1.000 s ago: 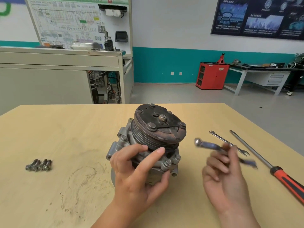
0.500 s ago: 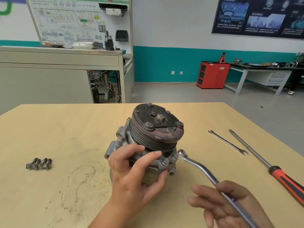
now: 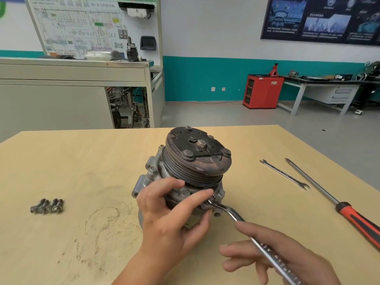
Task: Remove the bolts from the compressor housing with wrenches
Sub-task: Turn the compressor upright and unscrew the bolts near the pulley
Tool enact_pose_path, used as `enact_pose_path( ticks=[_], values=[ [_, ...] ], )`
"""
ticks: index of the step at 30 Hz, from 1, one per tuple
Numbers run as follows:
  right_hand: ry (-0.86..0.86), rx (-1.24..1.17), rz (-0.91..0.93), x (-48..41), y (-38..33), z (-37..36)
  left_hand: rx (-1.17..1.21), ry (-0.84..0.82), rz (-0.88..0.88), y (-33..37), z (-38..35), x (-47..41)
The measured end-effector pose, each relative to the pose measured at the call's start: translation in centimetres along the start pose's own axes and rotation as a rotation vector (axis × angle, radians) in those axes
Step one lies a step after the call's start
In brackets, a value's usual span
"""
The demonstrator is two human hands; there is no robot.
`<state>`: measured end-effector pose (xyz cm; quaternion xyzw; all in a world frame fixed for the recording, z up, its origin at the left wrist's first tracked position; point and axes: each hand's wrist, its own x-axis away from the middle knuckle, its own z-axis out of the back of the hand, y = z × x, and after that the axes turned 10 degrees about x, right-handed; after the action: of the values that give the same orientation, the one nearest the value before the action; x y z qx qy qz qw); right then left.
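Left hand [image 3: 174, 219] is wrapped round the lower body of the compressor housing [image 3: 153, 174], fingers curled over the near side, thumb under at the right. Judged purpose: bracing the unit so it neither spins nor skids when torque goes on. One fingertip [image 3: 202, 192] sits right at the wrench head, probably steadying it on the fastener.

Right hand [image 3: 277, 258] holds the offset ring wrench [image 3: 265, 250] far down its shank, one finger over the top and the rest loosely curled beneath. A grip that far out gives the most leverage. The ring end is at a flange bolt on the near right of the housing. The bolt head is hidden by wrench and fingertip, so I cannot tell if the ring is fully seated.

The compressor stands near the middle of the wooden table [image 3: 82, 161]. Its clutch plate [image 3: 197, 153] is tipped up and away, which turns the flange toward the wrench hand.

Four loose bolts [image 3: 47, 206] lie bunched and touching, well apart to the left, clear of the work and hard to lose. A slim open-end wrench [image 3: 284, 174] and a red-handled screwdriver [image 3: 349, 212] lie side by side on the right, not touching, within easy reach of the right hand.

Judgement: task partly done. The ring needs seating squarely before the pull, or the head may round.
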<state>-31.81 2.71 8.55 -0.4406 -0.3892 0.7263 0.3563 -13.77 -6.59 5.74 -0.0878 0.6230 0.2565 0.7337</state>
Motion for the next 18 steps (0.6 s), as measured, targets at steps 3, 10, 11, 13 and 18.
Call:
enact_pose_path(
  ticks=[3,10,11,13,18],
  values=[
    [0.344,-0.323,-0.072,-1.6,1.1,0.4,0.008,0.013,0.018,0.1,-0.1,0.0],
    [0.447,-0.692,-0.425,-7.7,3.5,1.7,0.013,0.013,-0.006,0.1,-0.1,-0.1],
    [0.412,-0.715,-0.413,-8.0,3.6,1.9,0.014,0.011,-0.010,0.1,-0.1,-0.1],
    [0.398,-0.786,-0.350,-7.9,3.5,2.0,0.017,0.008,-0.017,0.0,0.0,-0.1],
    [0.824,-0.795,-0.113,-5.1,3.5,2.5,0.031,0.033,-0.005,0.0,0.0,-0.1]
  ],
)
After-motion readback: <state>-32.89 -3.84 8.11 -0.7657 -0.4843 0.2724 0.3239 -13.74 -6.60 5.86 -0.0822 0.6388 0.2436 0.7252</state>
